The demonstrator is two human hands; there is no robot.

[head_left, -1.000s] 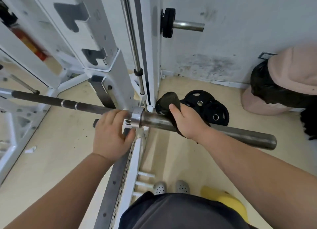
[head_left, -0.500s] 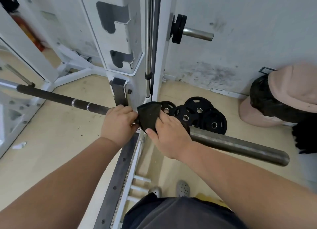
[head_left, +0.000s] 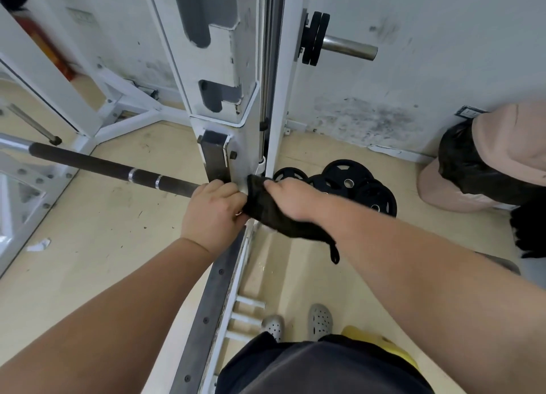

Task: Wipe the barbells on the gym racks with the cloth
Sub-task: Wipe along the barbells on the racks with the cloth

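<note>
barbell (head_left: 112,167): runs from middle left to frame centre; right part hidden under the hands.
left hand (head_left: 212,210): fingers curled round the bar, just beside rack upright (head_left: 236,104).
right hand (head_left: 291,198): fingers wrapped over the cloth on the bar.
cloth (head_left: 263,213): black, touches left hand, tail hangs lower right.
room: floor (head_left: 103,231) left of bar; weight plates (head_left: 348,184) near, right of upright.
</note>
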